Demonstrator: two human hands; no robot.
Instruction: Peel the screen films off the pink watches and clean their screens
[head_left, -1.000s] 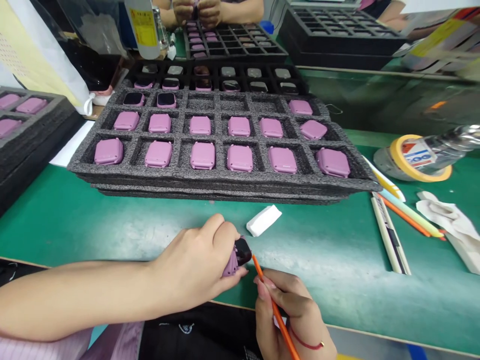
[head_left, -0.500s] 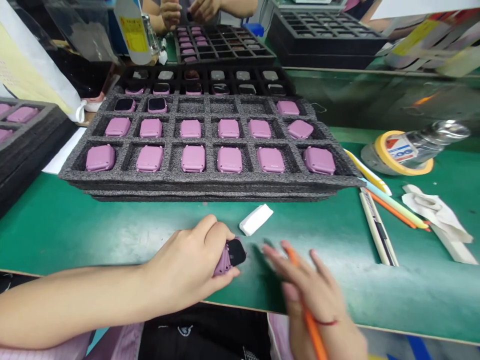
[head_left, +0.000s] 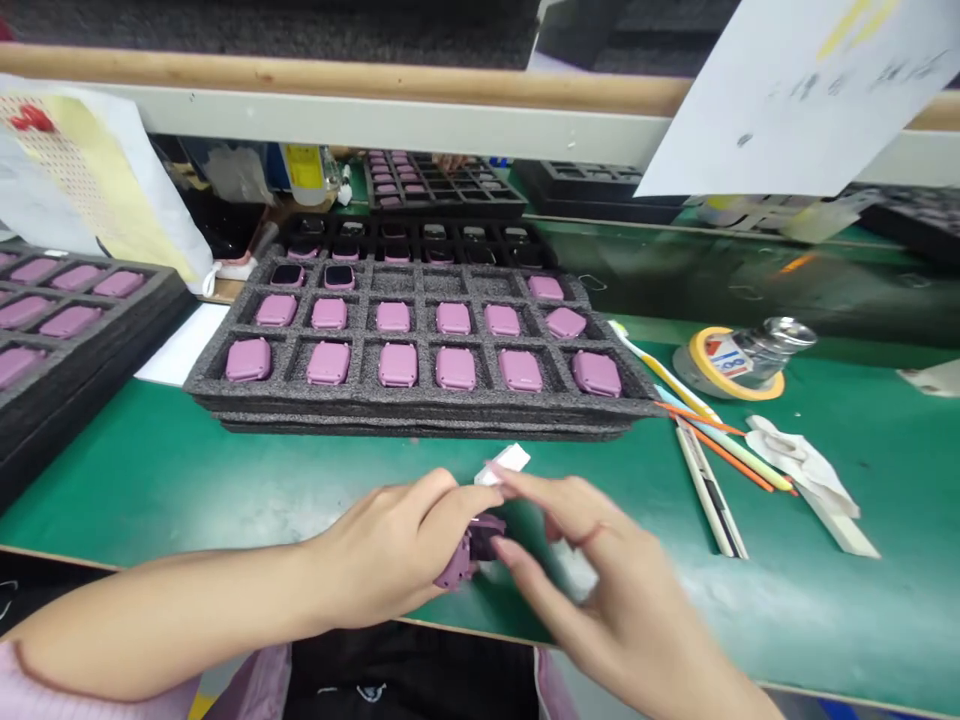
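Observation:
My left hand (head_left: 405,545) is closed around a purple smartwatch case (head_left: 454,568) with a dark screen, held low over the green bench near its front edge. My right hand (head_left: 607,570) comes in from the right, thumb and forefinger apart. Its thumb tip overlaps the dark face of the watch; whether it touches is unclear. The forefinger tip is by the left fingertips, in front of a small white block (head_left: 514,458). Beyond both hands stands a black foam tray (head_left: 420,405) with rows of purple watch cases (head_left: 397,365), most lying back side up.
At the right lie a craft knife (head_left: 711,490), several thin coloured sticks, a toothbrush (head_left: 660,370) and a white strip with crumpled tissue (head_left: 802,465). A yellow-rimmed cup with a metal-topped bottle (head_left: 739,365) stands behind. Another foam tray (head_left: 82,370) is at the left; a shelf (head_left: 375,115) crosses above.
The orange stick has left my right hand; an extra orange stick now lies among the tools. My right hand has moved left to the watch. The view has tilted upward, showing the shelf.

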